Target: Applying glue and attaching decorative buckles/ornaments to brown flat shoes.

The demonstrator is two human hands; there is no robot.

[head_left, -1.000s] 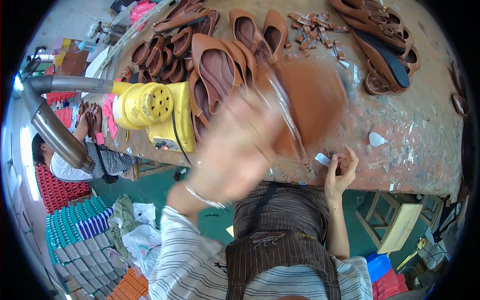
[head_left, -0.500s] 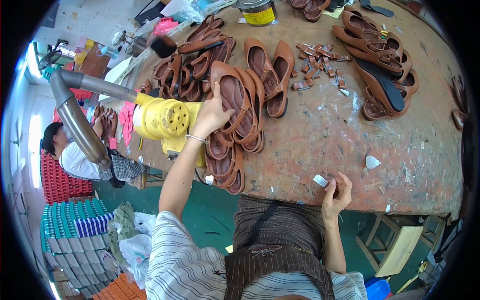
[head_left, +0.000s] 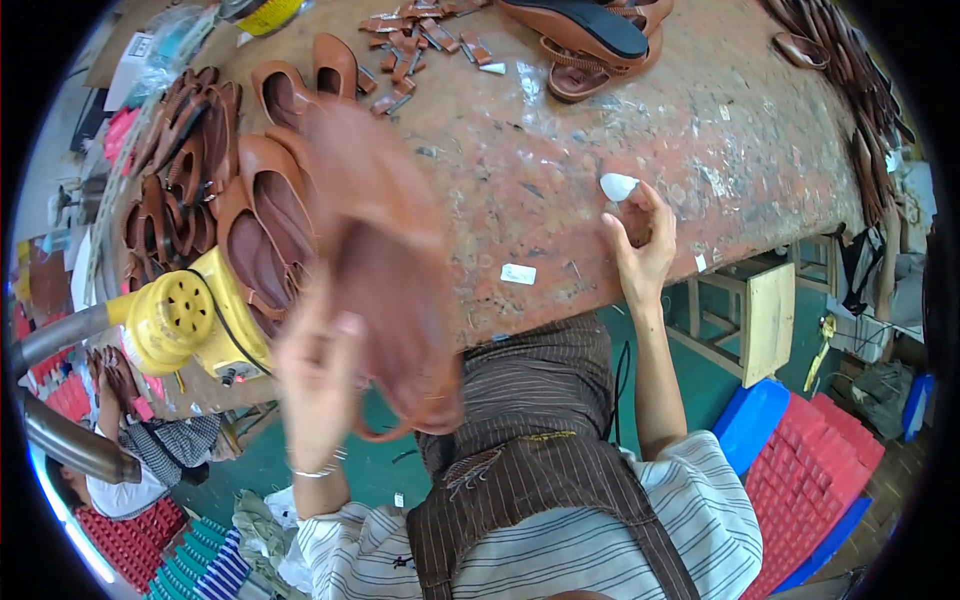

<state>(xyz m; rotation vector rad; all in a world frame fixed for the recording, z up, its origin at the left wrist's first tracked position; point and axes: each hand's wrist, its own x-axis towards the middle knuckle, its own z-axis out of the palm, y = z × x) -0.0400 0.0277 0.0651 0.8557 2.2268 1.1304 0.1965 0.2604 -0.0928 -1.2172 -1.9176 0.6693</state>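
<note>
Brown leather shoe upper blurred, long axis near vertical, gripped by left hand, right hand half-curled on workbench

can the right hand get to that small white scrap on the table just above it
Probably yes. The right hand rests at the table edge, fingertips right beside the small white scrap, with bare tabletop between them. The left hand is off to the side, lifting a blurred brown shoe piece.

A single head-worn fisheye camera looks steeply down from close above onto a stained workbench, its edges bending toward the dark round rim, with the wearer's own striped torso at the bottom.
</note>
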